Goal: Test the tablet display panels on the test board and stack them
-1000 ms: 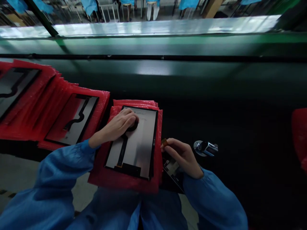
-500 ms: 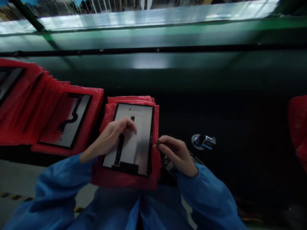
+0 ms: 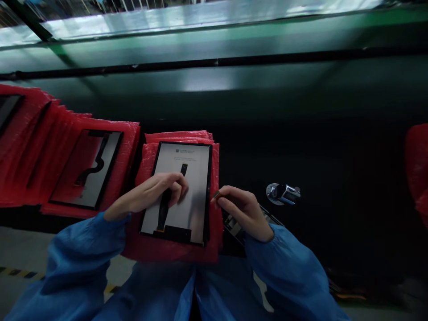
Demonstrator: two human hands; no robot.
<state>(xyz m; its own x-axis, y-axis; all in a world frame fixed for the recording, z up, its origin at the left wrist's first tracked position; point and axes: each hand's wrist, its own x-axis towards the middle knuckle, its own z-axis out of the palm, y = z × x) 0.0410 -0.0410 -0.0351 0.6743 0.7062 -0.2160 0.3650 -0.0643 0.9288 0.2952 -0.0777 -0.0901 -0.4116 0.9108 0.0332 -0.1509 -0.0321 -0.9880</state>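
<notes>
A grey display panel (image 3: 187, 178) with a black frame lies face down on a stack of red bubble-wrap sheets (image 3: 177, 249) in front of me. A black flex cable (image 3: 164, 207) runs down its back. My left hand (image 3: 150, 194) rests on the panel, fingers curled and pressing on the cable. My right hand (image 3: 242, 209) hovers at the panel's right edge, fingers pinched on a small flat piece (image 3: 216, 194) that I cannot name. Both arms wear blue sleeves.
A second panel (image 3: 88, 169) lies on overlapping red sheets (image 3: 40, 133) to the left. A shiny metal tool (image 3: 283, 194) sits on the dark conveyor belt (image 3: 301, 147) to the right. Under my right wrist lies a flat part (image 3: 234, 227). More red wrap (image 3: 417, 165) shows at the right edge.
My left hand has slid down the flex cable towards me, uncovering its upper end. My right hand has moved slightly left to the panel's edge, still pinching its small piece.
</notes>
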